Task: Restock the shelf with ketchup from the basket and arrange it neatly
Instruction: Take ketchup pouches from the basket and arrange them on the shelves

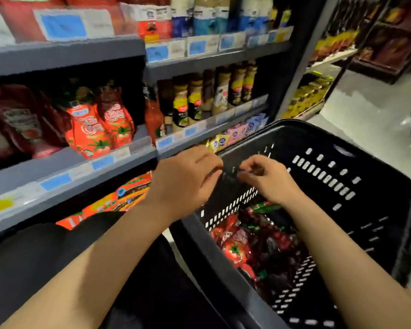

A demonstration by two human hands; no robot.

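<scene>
Our forearms reach over the basket | left hand, right hand curled at its far rim, grip unclear | ketchup pouches heaped below, nearer right hand | shelf left

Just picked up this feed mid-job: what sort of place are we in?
Most likely a supermarket aisle: shelves stocked with sauce bottles, price tags along the shelf edges, and a black shopping basket holding ketchup pouches.

Basket — black matt plastic, slotted walls. Ketchup pouches inside — glossy film. Shelf — smooth grey, painted-metal look. Floor shiny.
</scene>
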